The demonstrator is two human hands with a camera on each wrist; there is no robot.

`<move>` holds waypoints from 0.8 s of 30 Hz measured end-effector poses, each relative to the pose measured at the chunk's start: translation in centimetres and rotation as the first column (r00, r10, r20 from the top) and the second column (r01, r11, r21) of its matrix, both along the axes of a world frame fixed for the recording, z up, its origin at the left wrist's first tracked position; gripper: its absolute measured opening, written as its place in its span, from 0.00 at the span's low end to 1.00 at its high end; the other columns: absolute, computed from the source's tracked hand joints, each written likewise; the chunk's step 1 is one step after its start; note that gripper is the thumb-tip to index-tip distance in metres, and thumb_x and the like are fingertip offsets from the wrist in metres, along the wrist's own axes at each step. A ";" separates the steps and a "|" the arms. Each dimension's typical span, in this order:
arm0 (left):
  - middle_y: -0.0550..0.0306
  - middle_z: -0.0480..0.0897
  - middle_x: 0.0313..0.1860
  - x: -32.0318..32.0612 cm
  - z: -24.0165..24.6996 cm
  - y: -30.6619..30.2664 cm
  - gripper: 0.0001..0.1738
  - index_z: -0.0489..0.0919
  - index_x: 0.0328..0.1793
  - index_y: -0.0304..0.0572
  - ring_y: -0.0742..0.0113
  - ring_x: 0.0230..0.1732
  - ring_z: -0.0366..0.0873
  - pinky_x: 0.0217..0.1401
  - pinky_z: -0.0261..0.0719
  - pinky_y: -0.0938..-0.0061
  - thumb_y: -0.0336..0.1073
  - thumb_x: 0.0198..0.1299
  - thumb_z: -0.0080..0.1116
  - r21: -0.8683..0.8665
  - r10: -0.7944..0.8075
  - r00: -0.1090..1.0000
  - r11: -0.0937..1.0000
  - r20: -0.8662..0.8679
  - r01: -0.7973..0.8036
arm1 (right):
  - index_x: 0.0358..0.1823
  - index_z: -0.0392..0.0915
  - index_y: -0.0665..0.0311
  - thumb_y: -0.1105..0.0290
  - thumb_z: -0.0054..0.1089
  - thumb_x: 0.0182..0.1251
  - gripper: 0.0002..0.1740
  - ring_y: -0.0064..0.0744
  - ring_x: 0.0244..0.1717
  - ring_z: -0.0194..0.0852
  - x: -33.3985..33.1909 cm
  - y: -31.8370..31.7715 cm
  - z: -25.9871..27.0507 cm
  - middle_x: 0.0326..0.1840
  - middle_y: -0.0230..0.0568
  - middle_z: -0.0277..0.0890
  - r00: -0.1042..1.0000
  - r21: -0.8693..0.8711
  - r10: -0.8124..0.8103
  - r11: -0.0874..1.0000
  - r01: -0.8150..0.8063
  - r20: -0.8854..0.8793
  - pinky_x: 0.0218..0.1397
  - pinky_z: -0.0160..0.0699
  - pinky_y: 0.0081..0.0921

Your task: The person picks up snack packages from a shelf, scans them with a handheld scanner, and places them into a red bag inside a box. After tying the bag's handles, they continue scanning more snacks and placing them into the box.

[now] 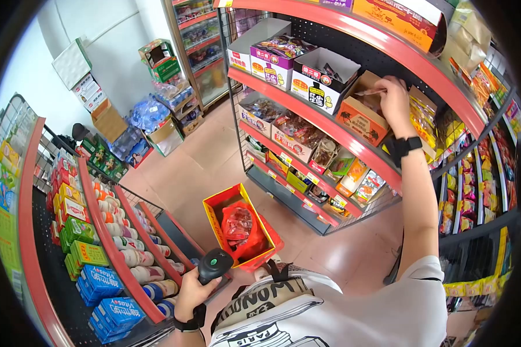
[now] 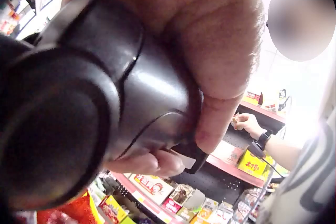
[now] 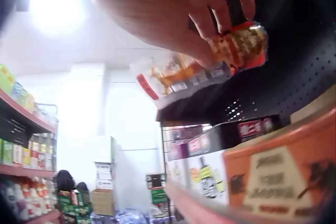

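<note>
My left hand [image 1: 192, 295] grips a black barcode scanner [image 1: 215, 266] in front of my body. The scanner's dark housing [image 2: 157, 85] fills much of the left wrist view, with fingers and thumb wrapped around it. Up at the shelf on the right, my right hand [image 1: 395, 101] pinches a clear-ended snack packet [image 3: 239, 48] with red and gold print. That hand is over an orange cardboard box [image 1: 362, 121] on the upper shelf, whose printed front shows beneath it in the right wrist view. Yellow snack packets [image 1: 422, 118] stand right beside the hand.
A yellow and red box [image 1: 223, 199] with a red plastic bag [image 1: 240, 222] inside is low in front of me. White snack boxes [image 1: 315, 87] line the shelf left of the orange box. A drinks shelf [image 1: 92, 185] stands at left. Stacked cartons [image 1: 159, 61] are at the back wall.
</note>
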State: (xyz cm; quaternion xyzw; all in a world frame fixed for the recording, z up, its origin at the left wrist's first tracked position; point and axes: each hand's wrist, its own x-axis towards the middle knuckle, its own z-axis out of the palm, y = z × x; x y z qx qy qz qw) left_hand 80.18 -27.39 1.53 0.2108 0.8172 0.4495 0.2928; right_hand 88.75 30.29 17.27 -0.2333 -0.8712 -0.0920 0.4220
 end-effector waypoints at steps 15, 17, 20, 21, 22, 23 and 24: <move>0.61 0.80 0.29 -0.8 -0.3 3.1 0.16 0.78 0.45 0.34 0.78 0.31 0.72 0.37 0.73 0.77 0.31 0.49 0.67 -0.004 0.128 0.990 0.992 0.068 -0.128 | 0.44 0.76 0.68 0.76 0.54 0.58 0.12 0.41 0.44 0.78 -5.5 -16.0 -8.6 0.40 0.48 0.78 0.609 -0.874 0.792 0.327 -0.359 0.046 0.47 0.75 0.32; 0.60 0.81 0.30 -0.6 -0.4 2.9 0.17 0.78 0.45 0.33 0.78 0.33 0.72 0.39 0.73 0.77 0.30 0.49 0.67 -0.045 0.158 0.984 0.987 0.087 -0.155 | 0.43 0.76 0.69 0.74 0.53 0.58 0.12 0.43 0.46 0.77 -7.9 -17.5 -15.0 0.41 0.50 0.78 0.309 -0.885 0.931 0.302 -0.354 0.193 0.48 0.74 0.34; 0.57 0.81 0.34 -0.2 0.1 2.6 0.18 0.77 0.47 0.33 0.76 0.37 0.74 0.43 0.73 0.76 0.30 0.49 0.67 -0.103 0.239 0.962 0.969 0.130 -0.226 | 0.41 0.78 0.68 0.75 0.51 0.58 0.11 0.48 0.45 0.77 -10.6 -20.9 -27.6 0.40 0.54 0.78 0.191 -0.967 0.966 0.202 -0.153 0.172 0.50 0.73 0.37; 0.57 0.81 0.34 0.0 0.2 2.4 0.18 0.77 0.47 0.33 0.76 0.37 0.74 0.43 0.74 0.76 0.29 0.49 0.67 -0.126 0.255 0.959 0.963 0.123 -0.240 | 0.41 0.78 0.68 0.75 0.51 0.57 0.11 0.49 0.45 0.77 -11.2 -22.2 -31.9 0.39 0.56 0.78 0.191 -0.978 0.972 0.166 -0.125 0.140 0.49 0.73 0.37; 0.57 0.81 0.34 0.3 -0.3 2.0 0.18 0.77 0.47 0.33 0.76 0.37 0.74 0.43 0.74 0.76 0.29 0.49 0.67 -0.119 0.275 0.952 0.958 0.134 -0.260 | 0.40 0.78 0.68 0.76 0.51 0.56 0.12 0.50 0.44 0.77 -11.9 -23.5 -35.3 0.38 0.56 0.78 0.229 -0.993 0.968 0.112 -0.041 0.100 0.49 0.73 0.37; 0.57 0.82 0.34 0.7 -0.9 1.5 0.18 0.78 0.47 0.33 0.76 0.37 0.74 0.43 0.74 0.76 0.29 0.49 0.67 -0.112 0.294 0.945 0.954 0.144 -0.279 | 0.40 0.79 0.69 0.77 0.50 0.55 0.12 0.51 0.44 0.77 -12.7 -24.9 -38.2 0.38 0.57 0.78 0.270 -0.998 0.961 0.055 0.043 0.064 0.49 0.74 0.38; 0.57 0.82 0.34 1.0 -0.9 1.1 0.18 0.78 0.46 0.33 0.76 0.37 0.74 0.43 0.74 0.75 0.29 0.49 0.67 -0.189 0.331 0.925 0.936 0.186 -0.297 | 0.42 0.78 0.68 0.76 0.49 0.57 0.13 0.50 0.45 0.77 -13.6 -26.0 -41.0 0.39 0.56 0.78 0.246 -0.991 0.961 0.106 0.082 0.123 0.48 0.74 0.37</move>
